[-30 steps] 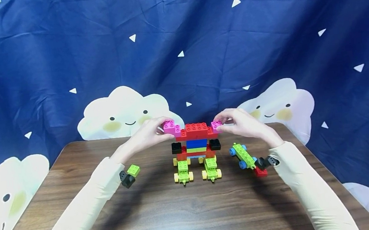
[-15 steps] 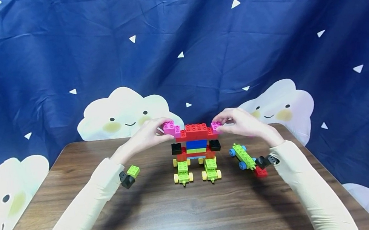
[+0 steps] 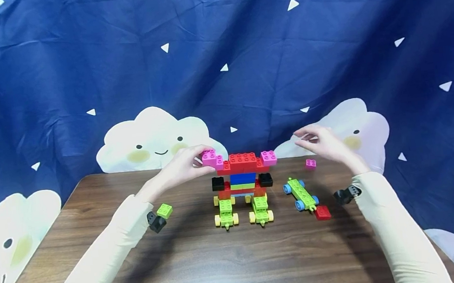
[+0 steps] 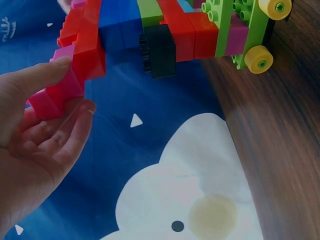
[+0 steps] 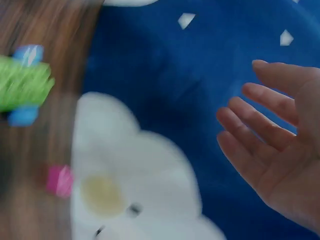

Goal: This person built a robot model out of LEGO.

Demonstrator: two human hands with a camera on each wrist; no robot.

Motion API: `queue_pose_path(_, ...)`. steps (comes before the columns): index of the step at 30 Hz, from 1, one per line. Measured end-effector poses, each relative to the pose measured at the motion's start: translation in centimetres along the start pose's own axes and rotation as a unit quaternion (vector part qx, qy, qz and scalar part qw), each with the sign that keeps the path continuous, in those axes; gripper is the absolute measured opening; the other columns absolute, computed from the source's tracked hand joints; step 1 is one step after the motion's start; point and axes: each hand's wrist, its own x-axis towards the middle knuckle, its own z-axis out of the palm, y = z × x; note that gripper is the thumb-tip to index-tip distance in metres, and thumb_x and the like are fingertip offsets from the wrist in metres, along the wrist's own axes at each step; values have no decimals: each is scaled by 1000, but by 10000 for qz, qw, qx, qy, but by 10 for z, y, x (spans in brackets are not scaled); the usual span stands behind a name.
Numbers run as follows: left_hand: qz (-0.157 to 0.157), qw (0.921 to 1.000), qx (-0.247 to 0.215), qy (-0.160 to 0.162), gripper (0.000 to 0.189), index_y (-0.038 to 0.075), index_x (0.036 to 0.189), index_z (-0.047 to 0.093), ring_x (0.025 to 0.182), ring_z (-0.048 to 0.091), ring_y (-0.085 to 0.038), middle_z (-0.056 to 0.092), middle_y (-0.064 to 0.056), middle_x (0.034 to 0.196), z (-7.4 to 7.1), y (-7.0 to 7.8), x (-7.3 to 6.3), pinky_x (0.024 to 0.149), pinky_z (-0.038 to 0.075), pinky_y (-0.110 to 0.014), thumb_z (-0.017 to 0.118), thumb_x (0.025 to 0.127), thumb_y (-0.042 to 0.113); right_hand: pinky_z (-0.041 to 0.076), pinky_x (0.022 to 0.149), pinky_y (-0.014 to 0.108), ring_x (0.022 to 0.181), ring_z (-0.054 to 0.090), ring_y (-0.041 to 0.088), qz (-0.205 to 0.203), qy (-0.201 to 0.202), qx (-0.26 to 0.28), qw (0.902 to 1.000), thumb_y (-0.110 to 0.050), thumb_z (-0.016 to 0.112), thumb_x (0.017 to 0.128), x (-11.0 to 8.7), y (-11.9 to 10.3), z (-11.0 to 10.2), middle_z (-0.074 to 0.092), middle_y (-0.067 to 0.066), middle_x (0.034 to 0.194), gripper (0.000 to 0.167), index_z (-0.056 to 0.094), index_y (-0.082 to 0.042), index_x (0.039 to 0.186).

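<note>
A robot-like figure of toy building bricks (image 3: 242, 160) stands mid-table on green wheeled bases with yellow wheels. Red, blue and black bricks make up its body. My left hand (image 3: 185, 164) pinches the pink bricks (image 4: 67, 77) at its upper left end, thumb on one side and fingers on the other. At the upper right end sits another pink brick (image 3: 268, 157), with no hand on it. My right hand (image 3: 324, 142) is in the air to the right of the figure, its fingers loosely spread and holding nothing, as the right wrist view (image 5: 270, 135) also shows.
A loose pink brick (image 3: 311, 163) lies at the back right of the wooden table (image 3: 240, 261). Nearer are a green car base (image 3: 301, 194) with blue wheels and a red brick (image 3: 322, 213). A lime green brick (image 3: 165, 210) lies left, by the left wrist camera.
My right hand has let go of the pink brick at the figure's upper right and moved away to the right. The loose pink brick behind it now shows. My left hand keeps its grip.
</note>
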Motion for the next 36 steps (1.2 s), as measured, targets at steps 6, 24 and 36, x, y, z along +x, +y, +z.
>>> queue_pose_path(6,-151,9998,-102,-88,49,5,127,61,93,70,-20,70,-7,107,1,3,-3,82,61,-36,80,83,18,56,89,48,106,65,48,770,-305,-77,9965,-11,63,95,-15,52,3,62,34,124,41,56,12,128)
queue_pose_path(24,-248,9991,-198,-268,51,7,130,60,95,71,-18,70,-6,112,4,17,-6,82,61,-31,79,85,18,37,107,66,133,40,56,2030,-1621,-614,9637,-28,60,98,-57,116,35,41,38,144,66,36,10,146)
queue_pose_path(36,-158,9990,-305,-289,49,7,130,60,94,69,-16,70,-5,109,5,20,-6,83,61,-30,78,85,19,49,93,55,110,60,43,2068,-1425,-400,9671,-18,66,93,-67,120,37,64,31,122,43,59,9,126)
